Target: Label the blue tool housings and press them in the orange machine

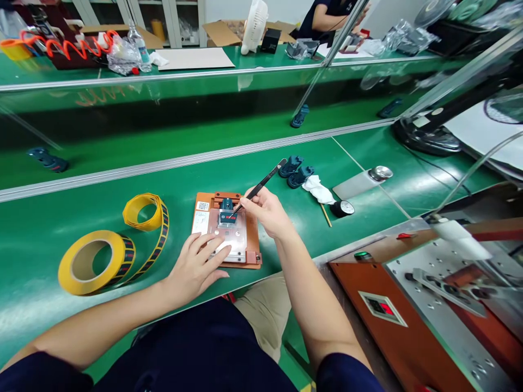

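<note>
My right hand (265, 210) is closed around a pair of black tweezers (265, 182), whose tips point down at a dark label (229, 218). That label lies at a window in the clear plate of an orange-brown fixture (253, 239), over a dark blue plastic housing (226, 203) set in it. Flat on the clear plate (238, 247) rests my left hand (198, 267), fingers spread and holding nothing. Whether the tweezers touch the label I cannot tell.
Left of the fixture stands a yellow label roll (67, 267) with its strip unwound. Blue housings (300, 177), a white cloth (317, 189), a white bottle (355, 185) and a round gauge (342, 208) lie right. A machine (368, 337) borders the bench. A person (327, 19) sits across.
</note>
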`<state>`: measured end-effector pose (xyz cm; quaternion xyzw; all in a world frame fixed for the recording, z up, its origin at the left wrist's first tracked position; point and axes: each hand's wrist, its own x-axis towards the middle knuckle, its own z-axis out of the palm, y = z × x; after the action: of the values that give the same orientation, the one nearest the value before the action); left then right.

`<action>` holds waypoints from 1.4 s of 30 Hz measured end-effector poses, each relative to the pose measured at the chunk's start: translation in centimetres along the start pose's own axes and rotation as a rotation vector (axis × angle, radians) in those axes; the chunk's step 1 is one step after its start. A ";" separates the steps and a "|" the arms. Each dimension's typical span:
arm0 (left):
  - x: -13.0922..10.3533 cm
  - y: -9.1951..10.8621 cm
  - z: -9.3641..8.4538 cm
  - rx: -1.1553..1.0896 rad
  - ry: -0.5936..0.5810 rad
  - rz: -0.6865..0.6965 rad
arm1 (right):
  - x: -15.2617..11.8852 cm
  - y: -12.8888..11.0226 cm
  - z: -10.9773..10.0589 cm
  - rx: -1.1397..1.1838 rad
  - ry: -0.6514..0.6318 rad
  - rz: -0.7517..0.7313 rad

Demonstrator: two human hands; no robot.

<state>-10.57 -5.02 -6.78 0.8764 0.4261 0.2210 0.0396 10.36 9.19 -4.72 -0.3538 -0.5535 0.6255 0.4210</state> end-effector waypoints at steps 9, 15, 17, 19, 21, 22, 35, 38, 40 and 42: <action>0.0 0.1 0.0 -0.007 0.013 -0.019 | -0.1 0.0 0.1 -0.016 0.002 0.010; -0.1 0.2 0.0 0.006 0.018 -0.033 | -0.2 0.1 0.0 -0.051 -0.013 0.002; 0.0 0.3 -0.3 0.021 0.012 -0.027 | -0.3 0.1 -0.1 -0.069 -0.024 -0.025; 0.3 0.4 -0.6 0.034 0.000 -0.030 | -0.3 0.1 -0.2 -0.075 -0.033 -0.046; 0.9 0.4 -0.9 0.043 -0.014 -0.041 | -0.2 0.1 -0.2 -0.086 -0.039 -0.052; 1.2 0.3 -1.0 0.048 -0.020 -0.049 | -0.2 0.1 -0.2 -0.097 -0.041 -0.050; 3.3 -0.7 -0.9 0.019 -0.082 -0.095 | 0.0 0.1 -0.1 0.014 0.192 -0.012; 4.0 -1.3 -0.7 -0.098 -0.051 -0.248 | -0.8 0.2 -1.3 0.111 0.427 -0.068; 4.6 -1.9 -0.4 -0.193 -0.025 -0.372 | -1.8 0.8 -2.5 0.024 0.528 -0.105; 5.0 -2.2 -0.2 -0.264 0.010 -0.413 | -3.1 1.9 -3.7 -0.191 0.605 -0.110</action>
<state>-9.60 0.18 -5.42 0.7569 0.5638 0.2663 0.1959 14.74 7.71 -7.22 -0.5309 -0.4779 0.4135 0.5647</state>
